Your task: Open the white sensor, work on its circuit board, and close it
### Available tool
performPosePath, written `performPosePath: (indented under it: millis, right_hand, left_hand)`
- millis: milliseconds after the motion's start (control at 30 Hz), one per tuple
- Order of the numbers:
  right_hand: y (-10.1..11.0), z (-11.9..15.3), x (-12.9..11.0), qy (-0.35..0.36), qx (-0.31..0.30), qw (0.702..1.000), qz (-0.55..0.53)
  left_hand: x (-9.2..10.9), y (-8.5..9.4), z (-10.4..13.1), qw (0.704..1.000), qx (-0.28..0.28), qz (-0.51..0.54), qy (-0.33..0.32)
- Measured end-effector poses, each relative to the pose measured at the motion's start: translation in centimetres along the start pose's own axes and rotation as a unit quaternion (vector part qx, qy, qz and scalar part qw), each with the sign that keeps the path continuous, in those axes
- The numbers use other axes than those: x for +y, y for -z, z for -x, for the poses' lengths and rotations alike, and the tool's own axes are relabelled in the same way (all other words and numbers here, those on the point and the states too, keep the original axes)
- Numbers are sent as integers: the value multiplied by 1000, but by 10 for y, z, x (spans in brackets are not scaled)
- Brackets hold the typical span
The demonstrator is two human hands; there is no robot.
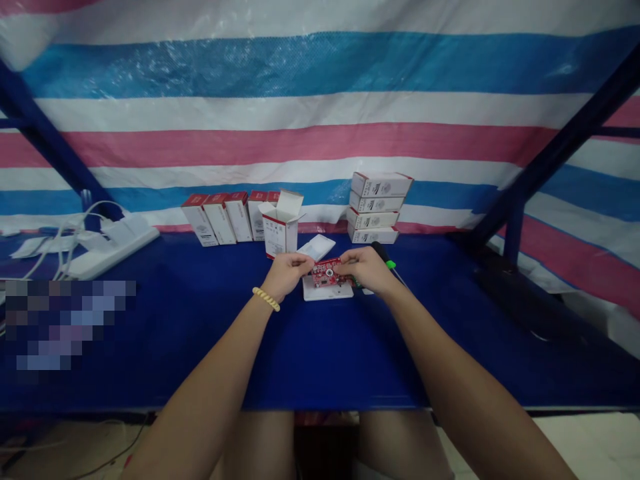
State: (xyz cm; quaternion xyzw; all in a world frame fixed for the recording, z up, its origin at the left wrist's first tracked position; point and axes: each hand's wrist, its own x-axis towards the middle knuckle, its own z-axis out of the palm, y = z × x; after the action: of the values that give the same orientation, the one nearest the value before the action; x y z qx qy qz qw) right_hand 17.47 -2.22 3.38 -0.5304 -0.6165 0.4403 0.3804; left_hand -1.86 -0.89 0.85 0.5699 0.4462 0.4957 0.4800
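A red circuit board (pixel 326 275) with a round dark part on its face is tilted up between my two hands. My left hand (pixel 289 272) pinches its left edge, a twisted yellow band round the wrist. Fingers of my right hand (pixel 367 268) close on its right edge. Just beneath lies a white plastic casing half (pixel 327 292), partly covered by the board. Behind my hands rests another white flat piece (pixel 318 247). A screwdriver (pixel 384 256) with a black and green handle lies beside my right hand, partly hidden by it.
An opened white and red box (pixel 281 230) stands behind my left hand, near a row of closed boxes (pixel 220 219). Several more boxes (pixel 376 207) are stacked at the back right. A white power strip (pixel 117 243) with cables lies left. Blue frame bars (pixel 530 167) rise at both sides.
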Motion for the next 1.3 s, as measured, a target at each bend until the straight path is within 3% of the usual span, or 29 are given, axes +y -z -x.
performPosePath:
  millis: [133, 333, 533, 867, 933, 1033, 1167, 1233, 1300]
  right_hand:
    - [2, -2, 1, -18, -12, 1000, -20]
    - [1, -2, 0, -59, -27, 995, -79]
    - [1, -2, -1, -99, -17, 987, -126]
    - [4, -3, 3, -93, -59, 985, -135]
    - [5, -5, 5, -104, -54, 983, -139]
    - [6, -8, 7, -121, -32, 979, -159]
    - [7, -10, 6, -133, 61, 964, -222]
    - [8, -12, 5, -133, 98, 955, -246]
    - [11, -14, 5, -130, 125, 946, -268]
  left_hand:
    - [-3, 2, 0, 999, -35, -7, 7]
    - [-4, -1, -2, 998, -10, 51, 26]
    - [-3, 0, -2, 993, -30, 109, 38]
    - [-8, 2, -4, 994, -52, 93, 15]
    - [-6, 2, -3, 998, -31, 53, 15]
    - [-3, 5, -1, 992, 38, -112, -51]
    - [0, 11, 2, 926, 115, -333, -137]
    - [-1, 13, 3, 907, 128, -377, -136]
    - [-2, 13, 3, 904, 92, -397, -126]
